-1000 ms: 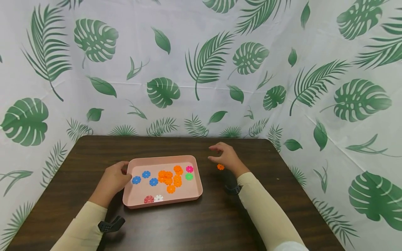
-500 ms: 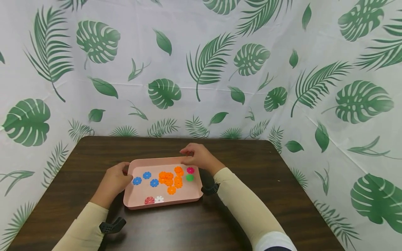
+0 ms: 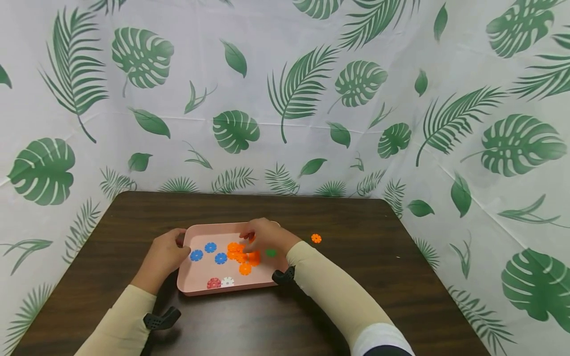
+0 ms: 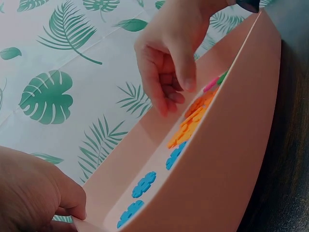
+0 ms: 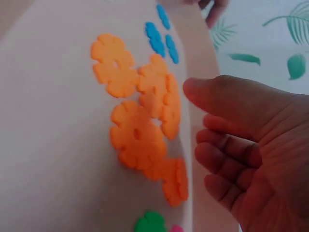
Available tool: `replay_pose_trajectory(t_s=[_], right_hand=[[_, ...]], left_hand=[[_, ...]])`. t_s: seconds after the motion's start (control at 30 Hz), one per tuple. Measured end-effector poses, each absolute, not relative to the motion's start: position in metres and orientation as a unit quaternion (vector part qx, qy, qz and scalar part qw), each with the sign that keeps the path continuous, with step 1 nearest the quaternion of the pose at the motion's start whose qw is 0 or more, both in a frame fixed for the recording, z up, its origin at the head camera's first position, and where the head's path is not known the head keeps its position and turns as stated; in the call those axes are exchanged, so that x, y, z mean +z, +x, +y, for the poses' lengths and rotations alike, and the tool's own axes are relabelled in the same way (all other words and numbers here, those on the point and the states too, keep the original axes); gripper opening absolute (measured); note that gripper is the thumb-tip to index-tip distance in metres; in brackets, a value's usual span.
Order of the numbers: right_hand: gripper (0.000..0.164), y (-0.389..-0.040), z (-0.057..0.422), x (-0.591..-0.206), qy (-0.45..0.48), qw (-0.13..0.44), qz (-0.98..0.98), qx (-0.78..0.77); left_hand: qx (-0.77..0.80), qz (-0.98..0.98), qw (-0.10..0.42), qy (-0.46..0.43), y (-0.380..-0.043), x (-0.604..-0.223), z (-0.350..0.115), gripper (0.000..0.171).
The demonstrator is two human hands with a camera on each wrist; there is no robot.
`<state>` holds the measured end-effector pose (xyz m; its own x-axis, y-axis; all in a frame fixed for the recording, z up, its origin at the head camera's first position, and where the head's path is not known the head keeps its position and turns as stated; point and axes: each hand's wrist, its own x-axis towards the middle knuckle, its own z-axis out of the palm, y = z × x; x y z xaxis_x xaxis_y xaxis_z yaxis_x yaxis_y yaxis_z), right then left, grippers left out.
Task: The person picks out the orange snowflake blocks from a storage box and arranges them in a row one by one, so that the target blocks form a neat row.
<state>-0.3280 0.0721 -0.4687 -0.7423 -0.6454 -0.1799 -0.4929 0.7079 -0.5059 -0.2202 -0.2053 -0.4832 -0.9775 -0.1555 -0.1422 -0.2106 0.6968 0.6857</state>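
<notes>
A pink tray lies on the dark wooden table. It holds an orange cluster of flower-shaped discs, three blue discs, a green one, a red one and a white one. My left hand grips the tray's left rim. My right hand hovers over the orange cluster with loosely curled fingers and holds nothing. In the right wrist view its fingers hang beside the orange discs. In the left wrist view the right hand is above the tray wall.
A single orange disc lies on the table to the right of the tray. A leaf-printed cloth walls in the table at the back and both sides. The near table edge runs below my forearms.
My right hand swung left from the single orange disc on the table to the tray's far rim, then down over the orange cluster. The left hand kept its grip on the tray.
</notes>
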Motion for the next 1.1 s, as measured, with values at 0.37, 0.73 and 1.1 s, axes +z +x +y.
replay_pose_trajectory(t_s=[0.37,0.73,1.1], right_hand=[[0.029,-0.322,0.065,-0.470,-0.340,0.154,0.922,-0.103],[0.025,-0.323,0.061,-0.475,-0.360,0.166,0.910,-0.123],[0.028,-0.317,0.064,-0.466,-0.343,0.149,0.918,-0.131]], left_hand=[[0.377,0.921,0.029,-0.094,-0.220,-0.483,-0.205,0.062],[0.380,0.919,0.031,-0.098,-0.220,-0.483,-0.205,0.061],[0.382,0.918,0.031,-0.101,-0.220,-0.484,-0.205,0.062]])
